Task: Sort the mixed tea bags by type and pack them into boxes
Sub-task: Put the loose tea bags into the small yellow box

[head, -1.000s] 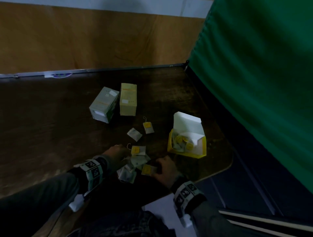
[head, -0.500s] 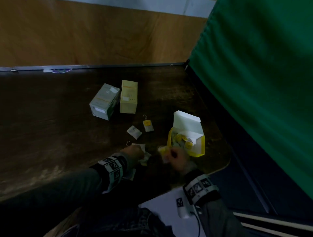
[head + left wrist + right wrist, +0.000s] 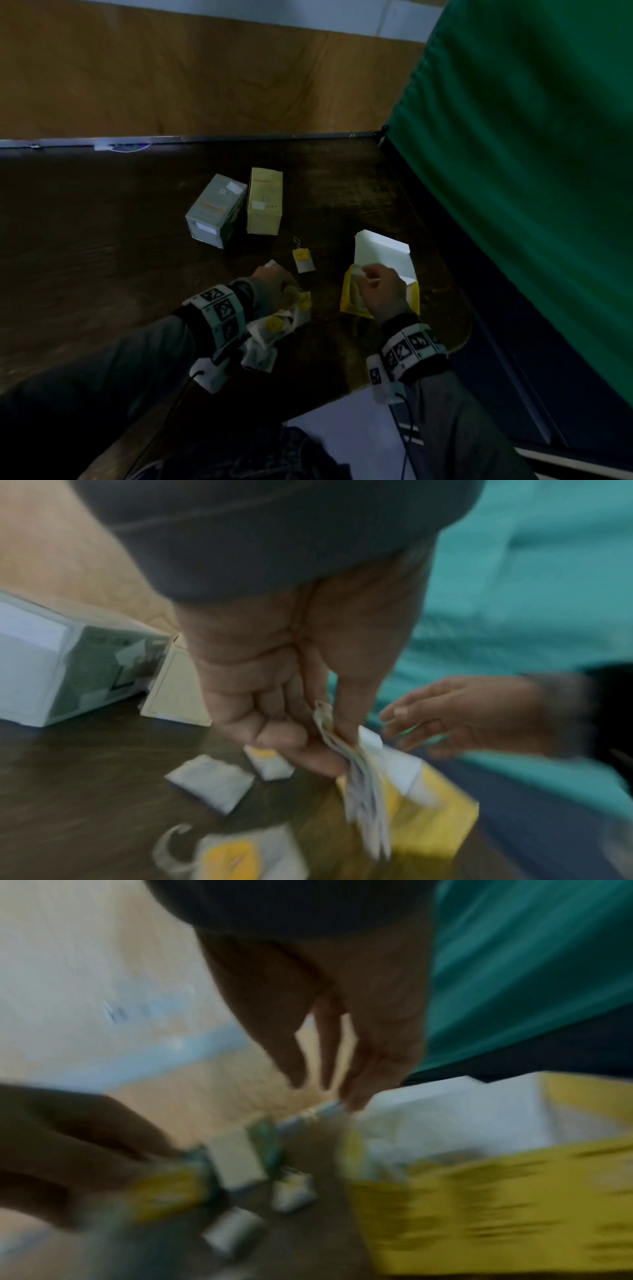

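Note:
My right hand (image 3: pixel 368 274) hovers over the open yellow box (image 3: pixel 346 301), whose white lid (image 3: pixel 380 253) stands up; its fingers (image 3: pixel 356 1096) hang straight and hold nothing. White tea bags lie inside the box. My left hand (image 3: pixel 287 287) pinches a small bunch of tea bags (image 3: pixel 356 772) with yellow tags just left of the box. A pile of tea bags (image 3: pixel 270 329) lies under my left wrist. One yellow-tagged tea bag (image 3: pixel 303 260) lies loose, and a white tea bag (image 3: pixel 210 780) lies beside it.
A shut green-and-white box (image 3: pixel 215 210) and a shut pale yellow box (image 3: pixel 264 202) stand side by side further back on the dark table (image 3: pixel 102 257). A green curtain (image 3: pixel 513 171) hangs along the right. The table's rounded front-right edge (image 3: pixel 459 342) is near the yellow box.
My right hand carried a yellow-tagged tea bag from the pile to the yellow box and no longer holds it. My left hand moved forward and picked up tea bags.

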